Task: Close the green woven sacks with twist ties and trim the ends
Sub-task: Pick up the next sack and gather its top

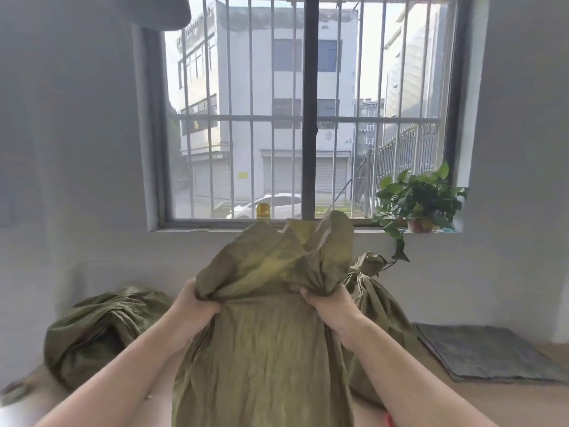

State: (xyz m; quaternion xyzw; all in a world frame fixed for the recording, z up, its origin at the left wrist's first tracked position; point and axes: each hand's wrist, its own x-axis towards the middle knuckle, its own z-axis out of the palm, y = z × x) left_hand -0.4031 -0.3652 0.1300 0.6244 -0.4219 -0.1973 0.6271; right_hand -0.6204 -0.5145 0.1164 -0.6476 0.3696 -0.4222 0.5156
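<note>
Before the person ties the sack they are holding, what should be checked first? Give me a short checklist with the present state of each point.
1. Left hand grips the mouth of the front sack: ok.
2. Right hand grips the mouth on the other side: ok.
3. Mouth gathered into one tight neck: not ok, the fabric above the hands spreads wide and loose.
4. Twist tie within reach: cannot tell, none shows in the view.
5. Trimming tool at hand: cannot tell, none shows.
6. Tied sack behind on the right is out of the way: ok, its neck is bound and it sits behind.
</note>
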